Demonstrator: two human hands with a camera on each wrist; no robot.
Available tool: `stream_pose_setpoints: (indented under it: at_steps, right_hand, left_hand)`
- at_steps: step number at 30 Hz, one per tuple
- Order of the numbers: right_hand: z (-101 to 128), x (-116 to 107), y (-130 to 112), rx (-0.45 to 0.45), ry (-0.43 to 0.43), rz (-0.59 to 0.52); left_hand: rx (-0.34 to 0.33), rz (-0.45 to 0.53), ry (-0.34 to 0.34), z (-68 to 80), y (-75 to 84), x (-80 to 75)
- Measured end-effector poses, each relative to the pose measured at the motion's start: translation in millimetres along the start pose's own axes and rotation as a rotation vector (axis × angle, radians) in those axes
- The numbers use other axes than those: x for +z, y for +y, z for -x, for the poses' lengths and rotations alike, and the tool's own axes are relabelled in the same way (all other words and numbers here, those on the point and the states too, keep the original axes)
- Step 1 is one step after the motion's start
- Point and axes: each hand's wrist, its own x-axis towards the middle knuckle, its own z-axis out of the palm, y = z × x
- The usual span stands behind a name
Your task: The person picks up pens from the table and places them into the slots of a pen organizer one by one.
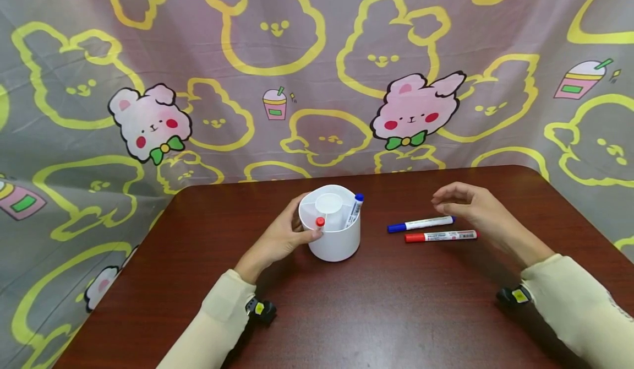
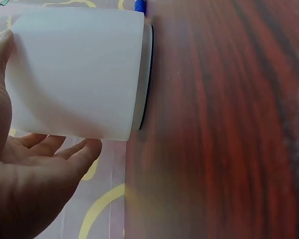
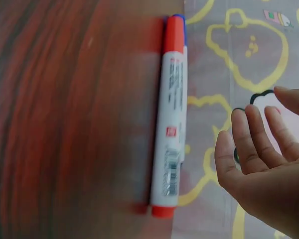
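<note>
A white round pen holder [image 1: 334, 246], divided inside, is upright near the middle of the table. My left hand [image 1: 287, 227] grips its left side, thumb at the near rim and fingers around the far side, as the left wrist view also shows. Inside it lean a blue-ended marker [image 1: 354, 211] on the right and a red-ended marker [image 1: 320, 222] beside my thumb. My right hand [image 1: 473, 206] hovers with loosely bent fingers and nothing in them. Close by lie a blue-capped marker [image 1: 421, 224] and, nearer me, a red-capped marker [image 3: 168, 124], both with white barrels.
The dark brown wooden table [image 1: 317, 314] reaches back to a grey curtain [image 1: 337, 93] with yellow outlines and cartoon animals. Black wrist devices are strapped at both cuffs, over pale sleeves [image 1: 569, 297].
</note>
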Motion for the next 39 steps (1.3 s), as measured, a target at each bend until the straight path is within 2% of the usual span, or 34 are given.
stream_pose_setpoints:
  at_steps: [13, 21, 28, 39]
  right_hand:
    - [-3, -11, 25, 0.020, 0.020, 0.004]
    - [-8, -13, 33, 0.054, -0.029, -0.004]
    - [-14, -9, 39, 0.066, -0.054, 0.055]
    - [-23, -3, 36, 0.069, -0.095, 0.093]
  left_hand:
    - [-0.048, 0.004, -0.013, 3.4, 1.6, -4.8]
    - [-0.040, 0.019, -0.029, 4.7, 2.1, -5.7]
    - [-0.060, 0.032, -0.034, 5.6, 2.8, -3.3]
    - [-0.053, -0.014, -0.014, 4.5, 2.3, -2.2]
